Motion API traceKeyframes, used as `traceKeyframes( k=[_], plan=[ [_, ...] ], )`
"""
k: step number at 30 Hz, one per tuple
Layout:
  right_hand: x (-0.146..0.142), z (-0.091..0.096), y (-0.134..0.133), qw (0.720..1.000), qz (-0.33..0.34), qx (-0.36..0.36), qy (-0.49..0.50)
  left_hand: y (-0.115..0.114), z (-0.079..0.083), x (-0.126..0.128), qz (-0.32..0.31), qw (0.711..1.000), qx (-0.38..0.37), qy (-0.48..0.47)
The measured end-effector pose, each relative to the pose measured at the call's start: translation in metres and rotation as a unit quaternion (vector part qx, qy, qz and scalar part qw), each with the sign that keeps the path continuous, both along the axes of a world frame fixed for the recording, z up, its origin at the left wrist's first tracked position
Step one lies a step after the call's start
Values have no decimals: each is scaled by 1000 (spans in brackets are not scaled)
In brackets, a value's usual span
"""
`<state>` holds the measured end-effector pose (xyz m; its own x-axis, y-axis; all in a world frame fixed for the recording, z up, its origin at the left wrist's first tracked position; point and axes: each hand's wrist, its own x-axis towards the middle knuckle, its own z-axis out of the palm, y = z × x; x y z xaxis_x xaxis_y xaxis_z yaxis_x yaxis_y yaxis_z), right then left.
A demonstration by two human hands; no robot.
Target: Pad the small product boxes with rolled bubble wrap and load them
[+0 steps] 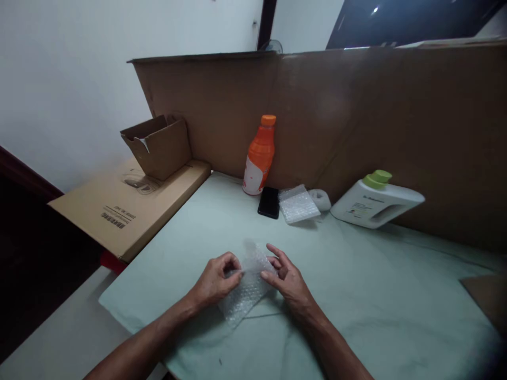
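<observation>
A clear bubble wrap bag [246, 295] is held tilted just above the green cloth, between my two hands. My left hand [217, 277] pinches its upper left edge, thumb against curled fingers. On the other side, my right hand [288, 279] has its thumb on the front of the bag and its index finger stretched out. The other right fingers curl behind the edge and are partly hidden. The bag's top end [251, 250] stands up between the hands and looks slightly blurred. Whether anything lies inside the bag I cannot tell.
Behind my hands stand an orange bottle [260, 155], a black phone [269, 202], more bubble wrap [298, 205], a white roll [320, 200] and a white jug with a green cap [374, 203]. Cardboard [317, 116] walls the back. An open box [162, 150] sits on a flat carton [130, 211] at left.
</observation>
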<state>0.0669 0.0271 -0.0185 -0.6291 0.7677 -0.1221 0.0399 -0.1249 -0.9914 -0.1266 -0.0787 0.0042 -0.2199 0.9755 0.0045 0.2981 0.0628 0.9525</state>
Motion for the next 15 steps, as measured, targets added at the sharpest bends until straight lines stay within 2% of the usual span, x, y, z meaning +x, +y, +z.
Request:
traceKeyframes(
  k=[2,4,6,7,8,10,12,14,15],
  plan=[
    [-2,4,2,1000,12,1,-5,5,-2,-1,-26,999,-6,-22],
    [2,8,5,999,28,5,-15,10,4,-16,-46,999,5,9],
    [11,9,10,999,-1,18,-28,22,23,-50,-7,992,56,114],
    [17,8,15,998,-39,26,-31,30,37,-74,42,977,99,186],
    [23,7,20,995,-90,34,-31,42,55,-102,104,948,148,261],
    [37,3,35,979,-199,37,-21,69,93,-166,212,863,205,410],
    [51,2,52,959,-283,32,-4,100,130,-235,312,791,158,502],
    [62,5,74,945,-324,47,-1,127,155,-301,382,760,67,522],
    [67,8,86,941,-332,66,-8,139,162,-330,391,749,57,532]
  ],
)
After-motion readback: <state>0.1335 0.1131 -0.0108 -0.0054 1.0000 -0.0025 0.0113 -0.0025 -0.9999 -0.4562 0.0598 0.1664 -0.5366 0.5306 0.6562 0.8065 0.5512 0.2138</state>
